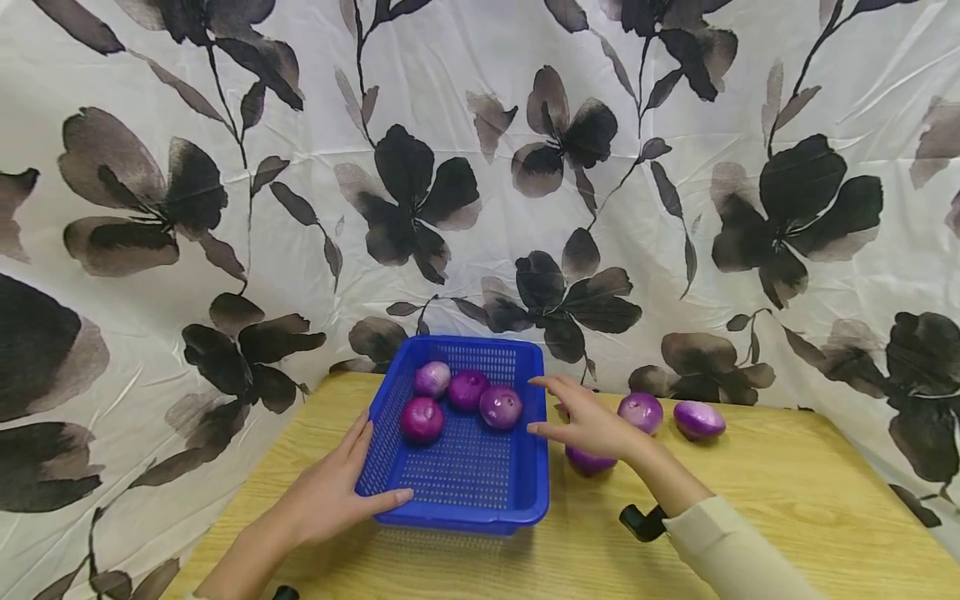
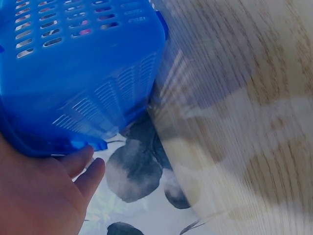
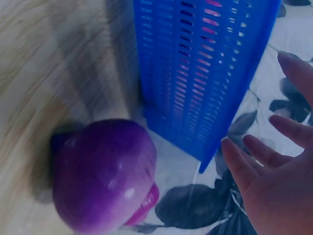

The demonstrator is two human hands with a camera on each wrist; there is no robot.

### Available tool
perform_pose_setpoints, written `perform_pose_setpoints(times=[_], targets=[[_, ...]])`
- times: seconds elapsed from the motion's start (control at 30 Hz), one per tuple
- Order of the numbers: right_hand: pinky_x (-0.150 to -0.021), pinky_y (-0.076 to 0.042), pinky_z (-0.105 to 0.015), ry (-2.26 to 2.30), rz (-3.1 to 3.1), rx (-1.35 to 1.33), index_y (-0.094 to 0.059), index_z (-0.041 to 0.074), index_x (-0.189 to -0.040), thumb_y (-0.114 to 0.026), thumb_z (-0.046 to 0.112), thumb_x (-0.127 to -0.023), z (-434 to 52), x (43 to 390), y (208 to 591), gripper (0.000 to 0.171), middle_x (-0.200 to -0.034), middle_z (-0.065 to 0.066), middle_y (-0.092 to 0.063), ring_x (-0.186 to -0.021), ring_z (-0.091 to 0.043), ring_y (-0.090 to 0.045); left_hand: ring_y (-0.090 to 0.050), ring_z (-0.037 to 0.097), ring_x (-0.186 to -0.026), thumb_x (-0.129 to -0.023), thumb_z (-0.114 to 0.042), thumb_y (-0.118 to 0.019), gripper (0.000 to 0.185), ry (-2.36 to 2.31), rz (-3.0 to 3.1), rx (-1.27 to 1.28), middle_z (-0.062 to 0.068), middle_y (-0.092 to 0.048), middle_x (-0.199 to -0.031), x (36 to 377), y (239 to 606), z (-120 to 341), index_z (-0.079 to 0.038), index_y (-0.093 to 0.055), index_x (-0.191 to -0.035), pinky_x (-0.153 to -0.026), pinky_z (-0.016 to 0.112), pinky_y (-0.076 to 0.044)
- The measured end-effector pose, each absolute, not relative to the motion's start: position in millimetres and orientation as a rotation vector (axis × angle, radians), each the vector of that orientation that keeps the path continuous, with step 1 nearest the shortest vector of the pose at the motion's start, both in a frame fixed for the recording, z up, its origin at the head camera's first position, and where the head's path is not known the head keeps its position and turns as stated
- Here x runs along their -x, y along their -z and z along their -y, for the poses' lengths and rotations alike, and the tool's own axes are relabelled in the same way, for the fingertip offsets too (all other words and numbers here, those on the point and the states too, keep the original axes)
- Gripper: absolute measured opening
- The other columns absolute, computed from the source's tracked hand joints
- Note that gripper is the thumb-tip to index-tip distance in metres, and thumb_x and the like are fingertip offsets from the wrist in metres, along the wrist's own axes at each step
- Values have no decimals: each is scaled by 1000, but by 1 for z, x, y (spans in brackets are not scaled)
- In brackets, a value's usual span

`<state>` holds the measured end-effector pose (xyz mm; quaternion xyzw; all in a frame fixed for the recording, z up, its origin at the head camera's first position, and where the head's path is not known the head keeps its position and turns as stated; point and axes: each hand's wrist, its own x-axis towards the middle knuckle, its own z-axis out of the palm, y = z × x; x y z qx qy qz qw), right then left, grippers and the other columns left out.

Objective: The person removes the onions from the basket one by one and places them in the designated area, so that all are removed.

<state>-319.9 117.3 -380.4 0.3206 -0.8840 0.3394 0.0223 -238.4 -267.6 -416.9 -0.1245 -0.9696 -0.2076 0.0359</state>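
A blue plastic basket [image 1: 457,512] with slotted walls holds several purple onions [image 1: 422,420]. My left hand [image 1: 318,492] holds its near left corner, thumb over the rim and fingers along the outer left side. In the left wrist view, fingertips [image 2: 87,169] of that hand lie by the basket's rim. My right hand [image 1: 588,421] is at the right rim, fingers spread and fairly straight, gripping nothing. Beneath the right hand, a purple onion [image 1: 588,460] sits on the table, partly hidden; it looks large in the right wrist view.
Two more onions, one round [image 1: 641,412] and one lying on its side [image 1: 699,419], rest on the wooden table [image 1: 757,500] at the right. A white cloth [image 1: 480,275] with dark flowers hangs behind the table's far edge.
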Motion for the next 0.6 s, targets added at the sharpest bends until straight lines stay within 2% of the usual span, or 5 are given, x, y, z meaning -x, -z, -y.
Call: perform_pose_setpoints(times=[0.1, 0.2, 0.6], targets=[[-107, -46, -56, -1009, 2748, -993, -47, 4, -149, -74, 36, -94, -108, 327, 381, 69, -147, -20, -50, -132, -39, -53, -36, 49, -145, -79, -87, -57, 128, 634, 2971, 385, 17, -9, -171, 239, 417, 267, -1, -15, -163, -107, 68, -39], [-112, -40, -57, -896, 2767, -990, -48, 4, -149, -73, 34, -95, -100, 334, 382, 67, -148, -20, -49, -138, -39, -47, -36, 49, -145, -78, -88, -57, 129, 627, 2972, 384, 17, -9, -171, 240, 418, 267, 0, -15, -163, -107, 67, -39], [-107, -46, -54, -670, 2742, -1026, -53, 0, -144, -79, 23, -90, -72, 353, 387, 64, -136, -20, -54, -127, -36, -56, -37, 48, -145, -80, -85, -59, 126, 626, 2975, 386, 16, -8, -171, 239, 418, 267, 0, -16, -163, -107, 66, -40]])
